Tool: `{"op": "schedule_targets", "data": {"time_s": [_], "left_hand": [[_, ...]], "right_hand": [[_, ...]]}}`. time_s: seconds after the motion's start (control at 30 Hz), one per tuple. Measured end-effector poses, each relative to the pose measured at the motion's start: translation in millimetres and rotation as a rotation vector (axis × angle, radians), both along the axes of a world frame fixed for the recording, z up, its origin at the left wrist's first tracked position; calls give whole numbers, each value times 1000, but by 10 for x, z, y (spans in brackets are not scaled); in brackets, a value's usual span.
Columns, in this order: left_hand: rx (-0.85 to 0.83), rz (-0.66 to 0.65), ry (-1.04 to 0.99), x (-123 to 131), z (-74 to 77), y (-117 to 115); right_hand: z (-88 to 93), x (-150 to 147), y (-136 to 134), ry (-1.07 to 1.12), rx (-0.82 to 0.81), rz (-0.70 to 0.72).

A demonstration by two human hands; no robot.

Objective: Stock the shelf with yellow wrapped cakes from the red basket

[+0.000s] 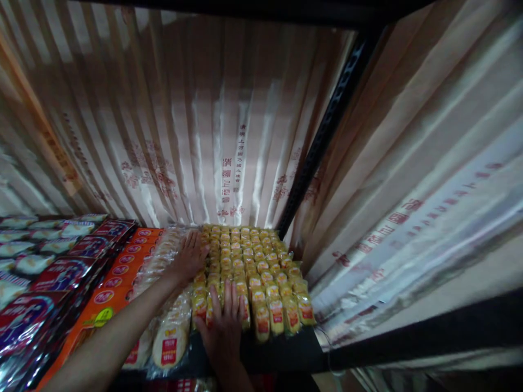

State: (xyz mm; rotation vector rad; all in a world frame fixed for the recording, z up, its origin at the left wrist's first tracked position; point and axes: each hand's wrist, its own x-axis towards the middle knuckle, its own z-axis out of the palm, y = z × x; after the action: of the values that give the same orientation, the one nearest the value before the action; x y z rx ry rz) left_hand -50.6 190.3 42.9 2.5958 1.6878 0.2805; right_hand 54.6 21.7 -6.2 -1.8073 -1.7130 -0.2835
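Note:
My left hand (190, 258) reaches to the back of the shelf. Its fingers lie outstretched where a row of clear-wrapped round crackers (169, 338) meets the block of small yellow packets (247, 251). Lower down, my right hand (223, 322) rests against the front of the yellow packets, its fingers spread and pointing away from me. Both hands touch the packets without gripping any. The yellow packets stand in several close rows, and their red and white labels face forward. My hands hide part of the packets beneath them.
Left of the crackers are orange packs (116, 270), dark red and blue shiny packs (61, 272) and white packs (35, 264). Pleated printed curtains (212, 125) hang behind and to the right. A black post (327, 133) rises at the shelf's (294, 354) back right corner.

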Motion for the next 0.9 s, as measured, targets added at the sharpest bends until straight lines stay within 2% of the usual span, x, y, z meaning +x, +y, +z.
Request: {"op": "schedule_targets", "data": {"time_s": [0.07,0.2,0.3,0.37,0.47,0.57,0.73,0.8,0.9], "left_hand": [[-9,52,-68,43,9,-276],[46,-65,-162,101,-72,-930],[38,-129,-149,147,-96,-1220],[63,-167,-122,201,-36,-1242],[135,-216,-80,339,131,-1107],[91,-250,-20,528,245,-961],[-57,-248,60,731,160,-891],[-46,-254,59,733,109,-886],[24,-269,3,677,84,-894]], "right_hand": [[-15,0,-3,29,1,7],[-27,-13,-3,77,50,21],[-21,-28,4,58,87,25],[-35,-34,14,42,108,16],[-110,-35,32,26,107,26],[-224,-37,51,67,88,34],[-335,-75,56,166,194,61],[-333,-87,48,181,207,57],[-311,-81,37,166,139,57]]}}
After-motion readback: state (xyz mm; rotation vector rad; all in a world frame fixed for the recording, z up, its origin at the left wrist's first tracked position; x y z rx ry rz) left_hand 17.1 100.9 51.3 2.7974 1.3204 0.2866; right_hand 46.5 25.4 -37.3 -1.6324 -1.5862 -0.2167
